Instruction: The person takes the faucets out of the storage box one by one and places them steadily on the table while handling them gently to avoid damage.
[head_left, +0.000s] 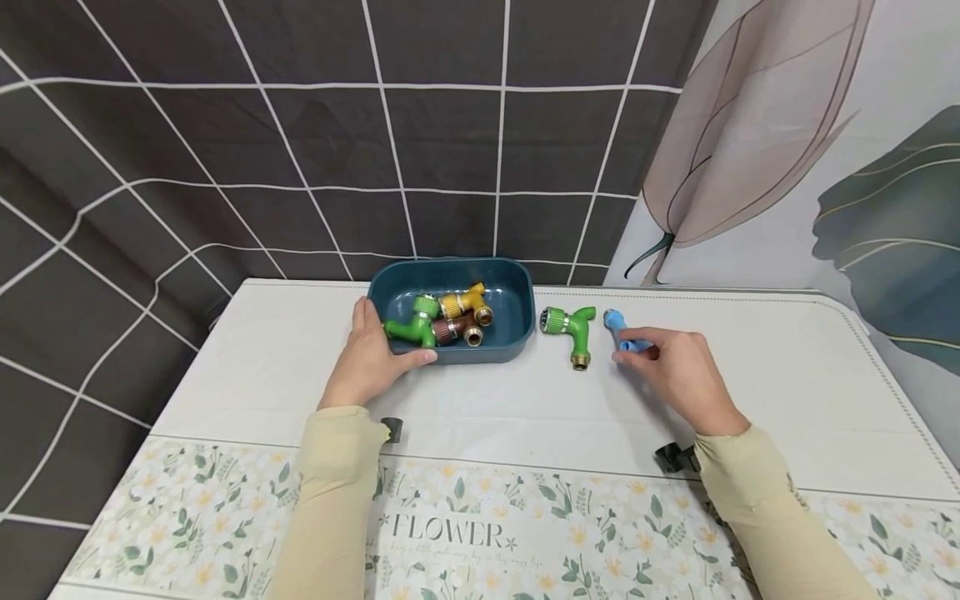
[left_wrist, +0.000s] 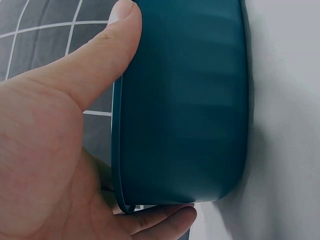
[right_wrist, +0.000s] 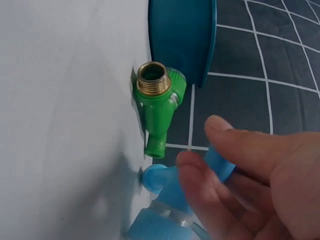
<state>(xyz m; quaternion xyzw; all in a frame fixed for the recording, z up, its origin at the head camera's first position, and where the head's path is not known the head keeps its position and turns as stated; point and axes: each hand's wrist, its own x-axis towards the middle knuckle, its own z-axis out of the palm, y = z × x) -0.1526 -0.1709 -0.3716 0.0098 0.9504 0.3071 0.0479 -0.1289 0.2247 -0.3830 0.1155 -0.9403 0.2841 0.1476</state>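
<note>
My left hand point(head_left: 367, 358) grips the left end of a dark teal plastic basin point(head_left: 480, 356). In the left wrist view its thumb lies along the front wall at the rim, with fingers round the end. Inside lie a green tap point(head_left: 412, 329), a yellow tap point(head_left: 467, 302) and a dark brown tap point(head_left: 448, 328). Another green tap point(head_left: 580, 333) with a brass threaded end rests on the table, right of the basin. Beyond it my right hand point(head_left: 682, 371) pinches a light blue tap point(head_left: 615, 322) between thumb and fingers; the fingers partly hide it.
The white table point(head_left: 495, 417) has a flower-printed strip point(head_left: 450, 542) along its near side. Behind the basin rises a dark tile-patterned cloth point(head_left: 442, 150), with a leaf-printed cloth point(head_left: 757, 125) to the right. Small black mounts point(head_left: 392, 429) show beside both wrists.
</note>
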